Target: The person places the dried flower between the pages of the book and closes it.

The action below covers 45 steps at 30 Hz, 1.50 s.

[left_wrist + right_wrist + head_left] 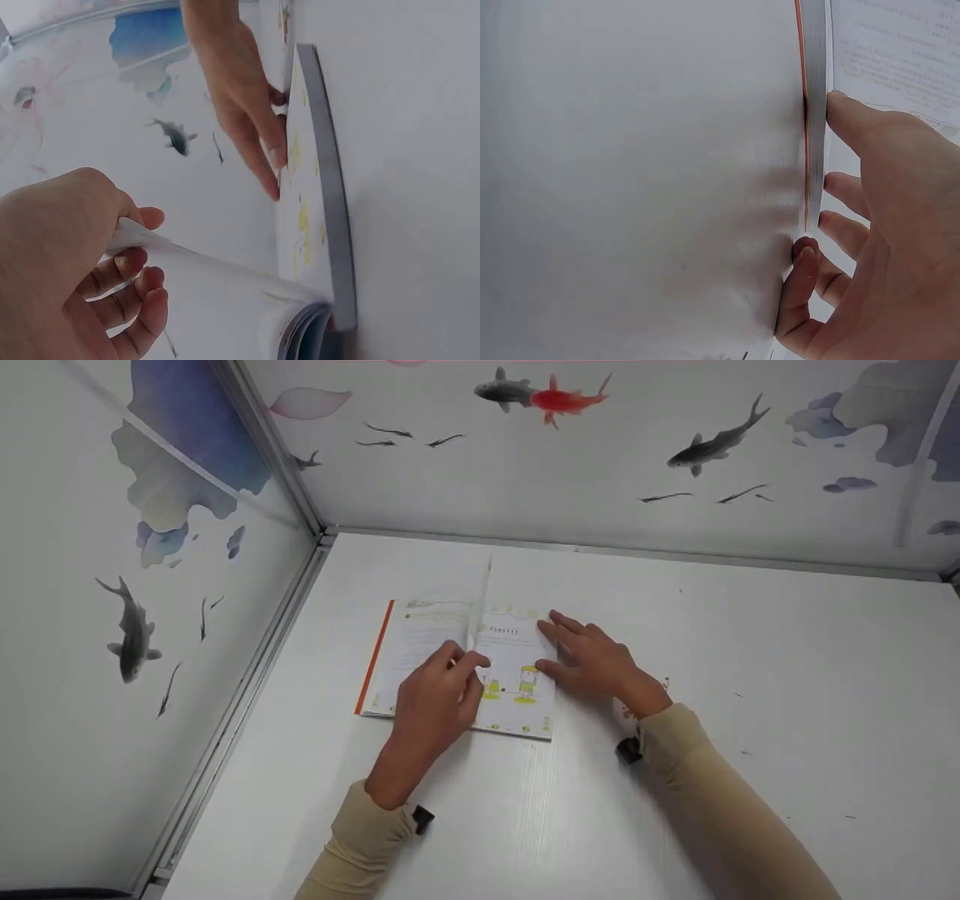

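Observation:
An open book (pixel 517 716) with a red-orange edge and printed cartoon figures lies on the white table. My left hand (pixel 439 697) is over its middle and pinches a page (pixel 481 600) that stands upright near the spine. In the left wrist view the page (pixel 210 266) curves from the thumb and fingers of that hand (pixel 82 262) down to the binding. My right hand (pixel 596 664) rests at the book's right edge, its fingertips on the page margin. The right wrist view has the fingers of this hand (pixel 907 202) spread along the thick page block (pixel 817 120).
White panels painted with fish (pixel 135 630) and purple-blue shapes rise at the left and back of the table (pixel 750 660). A small patterned item (pixel 626 716) lies partly under my right wrist. Both sleeves have a black device at the cuff.

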Each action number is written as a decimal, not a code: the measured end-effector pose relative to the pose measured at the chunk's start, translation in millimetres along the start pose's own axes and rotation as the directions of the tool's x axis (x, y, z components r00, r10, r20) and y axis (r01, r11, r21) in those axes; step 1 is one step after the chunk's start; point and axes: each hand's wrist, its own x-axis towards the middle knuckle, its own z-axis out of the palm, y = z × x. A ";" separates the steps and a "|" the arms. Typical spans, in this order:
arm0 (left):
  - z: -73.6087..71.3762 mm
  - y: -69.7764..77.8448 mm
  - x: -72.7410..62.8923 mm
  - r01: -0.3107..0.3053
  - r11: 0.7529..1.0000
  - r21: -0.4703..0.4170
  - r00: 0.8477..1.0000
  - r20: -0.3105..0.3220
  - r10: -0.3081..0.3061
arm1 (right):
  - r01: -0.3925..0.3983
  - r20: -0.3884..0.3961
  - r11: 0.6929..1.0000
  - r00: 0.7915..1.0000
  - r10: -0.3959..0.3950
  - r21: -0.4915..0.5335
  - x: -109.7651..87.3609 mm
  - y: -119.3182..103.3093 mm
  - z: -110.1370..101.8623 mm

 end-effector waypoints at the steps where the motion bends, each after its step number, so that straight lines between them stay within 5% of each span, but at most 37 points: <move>1: -4.2 -4.0 0.6 0.010 1.000 0.011 1.000 -0.013 -0.010 | -0.002 0.006 1.000 1.000 0.002 -0.001 0.1 -0.4 0.1; 7: -22.5 -29.8 -1.6 0.079 0.994 0.080 0.996 -0.045 -0.076 | -0.013 0.034 1.000 0.999 0.014 -0.015 0.7 -0.6 1.2; 12: -31.6 -51.4 -6.3 0.185 0.981 0.052 0.983 -0.031 -0.184 | -0.018 0.035 0.999 0.999 0.019 -0.030 0.9 -0.4 1.0; 18: -35.1 -73.5 -11.7 0.328 0.943 -0.050 0.945 0.018 -0.328 | -0.008 0.029 0.999 1.000 0.009 -0.037 -0.7 0.1 -0.3; 23: -32.7 -85.1 -16.4 0.430 0.902 -0.040 0.901 0.082 -0.425 | -0.005 0.026 0.999 1.000 0.006 -0.034 -0.9 0.1 -0.4; 30: -25.5 -99.1 -21.7 0.483 0.875 0.042 0.866 0.128 -0.484 | 0.003 0.009 0.999 1.000 -0.003 -0.033 -1.4 0.6 1.6; 40: -9.5 -110.2 -24.4 0.559 0.828 0.038 0.802 0.227 -0.552 | -0.008 0.022 1.000 1.000 0.009 -0.026 -1.3 0.7 1.1; 43: -6.4 -110.3 -23.3 0.563 0.825 0.051 0.797 0.232 -0.558 | -0.016 0.025 1.000 1.000 0.017 -0.021 -1.6 0.5 1.2; 45: -4.8 -109.2 -21.9 0.549 0.833 0.070 0.807 0.216 -0.550 | -0.012 0.021 1.000 1.000 0.012 -0.015 -1.8 0.2 1.1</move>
